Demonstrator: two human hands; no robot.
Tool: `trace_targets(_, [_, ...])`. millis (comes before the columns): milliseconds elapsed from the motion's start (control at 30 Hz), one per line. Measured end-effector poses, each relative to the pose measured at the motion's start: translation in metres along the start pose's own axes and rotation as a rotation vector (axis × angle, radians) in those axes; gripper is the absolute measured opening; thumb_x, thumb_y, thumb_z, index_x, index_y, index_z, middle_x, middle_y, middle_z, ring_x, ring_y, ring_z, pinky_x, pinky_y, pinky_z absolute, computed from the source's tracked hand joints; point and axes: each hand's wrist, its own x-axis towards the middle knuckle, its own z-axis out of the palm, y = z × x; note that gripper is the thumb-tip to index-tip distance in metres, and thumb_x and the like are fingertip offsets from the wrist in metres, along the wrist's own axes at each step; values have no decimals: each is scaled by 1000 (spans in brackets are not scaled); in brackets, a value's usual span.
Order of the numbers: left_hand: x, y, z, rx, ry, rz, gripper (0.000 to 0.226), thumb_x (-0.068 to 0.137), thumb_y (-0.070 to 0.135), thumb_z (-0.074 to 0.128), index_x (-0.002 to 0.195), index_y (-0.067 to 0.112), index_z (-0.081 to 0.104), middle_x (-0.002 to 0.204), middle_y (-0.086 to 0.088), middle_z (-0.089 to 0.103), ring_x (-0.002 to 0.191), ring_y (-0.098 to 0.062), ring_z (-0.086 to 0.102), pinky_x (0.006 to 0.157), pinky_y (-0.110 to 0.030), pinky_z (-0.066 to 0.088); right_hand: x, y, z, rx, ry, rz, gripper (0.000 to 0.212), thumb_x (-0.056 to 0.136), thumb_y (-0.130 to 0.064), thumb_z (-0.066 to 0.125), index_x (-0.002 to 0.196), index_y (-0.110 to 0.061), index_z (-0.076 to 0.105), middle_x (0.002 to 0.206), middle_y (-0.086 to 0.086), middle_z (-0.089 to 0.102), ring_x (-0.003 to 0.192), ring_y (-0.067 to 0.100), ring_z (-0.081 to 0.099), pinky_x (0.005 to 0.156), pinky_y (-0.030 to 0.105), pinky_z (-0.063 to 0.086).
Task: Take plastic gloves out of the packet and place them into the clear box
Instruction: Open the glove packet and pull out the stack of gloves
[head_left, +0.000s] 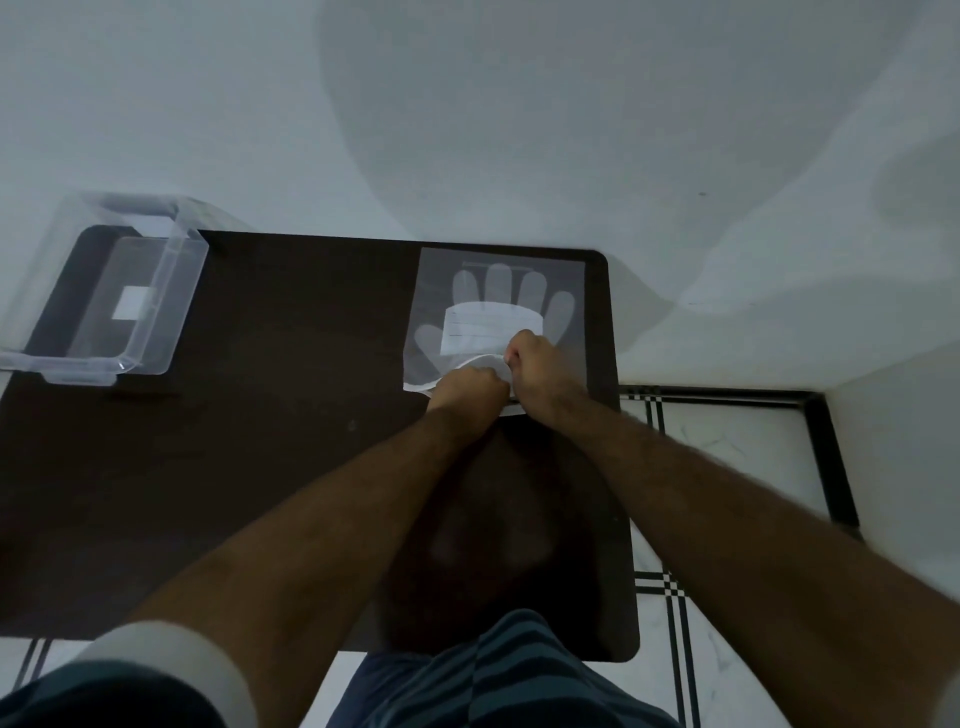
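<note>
Head view, single frame. Both hands meet at the near end of the packet (496, 317), which lies flat on the dark table (260, 467). Left hand (470, 389) is closed in a fist on the near edge. Right hand (540, 374) is also closed, fingers pinching the film just beyond the left hand's knuckles. The two hands touch or nearly touch; which layer each one holds cannot be told.

Key relation: packet extends straight away from both hands, long axis running near-to-far, opening at the hand end. Gloves would come out toward the person, not sideways. Neither hand is clearly nearer the mouth; right sits slightly further along the packet.

Packet: translucent, rectangular, glove outline showing with fingers pointing away from the hands, white label across the palm area. A white curved lip is raised at the near edge between the hands. Judged as the opening being parted, no glove yet clearly out.

Box (111, 301): clear, open-topped, well off to the left of the left hand, far corner of the table. Left arm looks better placed for the transfer.
</note>
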Motion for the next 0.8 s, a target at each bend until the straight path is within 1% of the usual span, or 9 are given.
trace_targets(133, [8, 0, -5, -14, 37, 49, 24, 111, 22, 55, 128, 15, 70, 129, -8, 73, 116, -25, 70, 100, -39, 56, 3, 5, 2, 22, -12, -12, 8, 109, -22, 51, 101, -23, 51, 89, -2, 57, 83, 16, 57, 73, 29, 48])
trace_targets(233, [7, -3, -9, 60, 53, 120, 22, 111, 21, 54, 124, 13, 70, 123, -7, 75, 108, -24, 73, 89, -36, 56, 5, 10, 2, 26, -51, -31, 10, 109, -22, 51, 99, -23, 52, 85, -5, 54, 82, 16, 56, 72, 30, 48])
trace_targets(367, [0, -8, -12, 158, 63, 199, 21, 110, 18, 54, 122, 11, 69, 117, -8, 73, 100, -25, 73, 80, -36, 56, 11, 18, 1, 26, -55, -39, 9, 106, -21, 59, 97, -22, 56, 92, 1, 62, 86, 18, 60, 80, 37, 57])
trace_targets(433, [-5, -10, -11, 194, 65, 231, 21, 109, 18, 53, 120, 10, 69, 113, -9, 72, 95, -25, 73, 75, -37, 56, 14, 23, 1, -1, -20, -48, 8, 104, -29, 62, 102, -22, 61, 103, 2, 67, 96, 20, 63, 88, 41, 59])
trace_targets(467, [-8, -10, -10, 205, 73, 245, 20, 109, 19, 54, 120, 10, 69, 111, -9, 73, 94, -25, 73, 74, -38, 56, 16, 25, 2, -36, -18, -55, 16, 104, -36, 60, 110, -22, 63, 114, 4, 68, 106, 22, 62, 95, 44, 57])
trace_targets(533, [-17, -13, -8, 221, 110, 266, 21, 108, 22, 57, 118, 9, 70, 109, -10, 74, 89, -26, 75, 73, -40, 60, 19, 27, 2, -146, -117, -38, 41, 108, -47, 47, 140, -23, 57, 151, 11, 54, 138, 33, 48, 115, 55, 43])
trace_targets(600, [-24, -14, -3, 251, 161, 297, 21, 107, 22, 57, 116, 9, 72, 104, -10, 75, 83, -27, 76, 68, -41, 60, 23, 28, -1, -261, -243, -17, 57, 110, -54, 34, 162, -29, 34, 174, 11, 22, 158, 41, 22, 124, 64, 24])
trace_targets(667, [-29, -16, 3, 254, 189, 313, 20, 106, 22, 58, 110, 9, 72, 99, -10, 74, 77, -28, 74, 63, -42, 57, 28, 31, -1, -314, -336, -6, 62, 110, -56, 28, 167, -33, 19, 178, 8, 5, 161, 42, 9, 126, 68, 16])
trace_targets(800, [-38, -19, 18, 198, 215, 324, 16, 102, 21, 64, 100, 7, 73, 89, -12, 72, 68, -30, 70, 58, -42, 59, 35, 38, 5, -346, -370, 18, 64, 110, -55, 33, 168, -35, 14, 178, 9, 0, 161, 43, 6, 123, 73, 14])
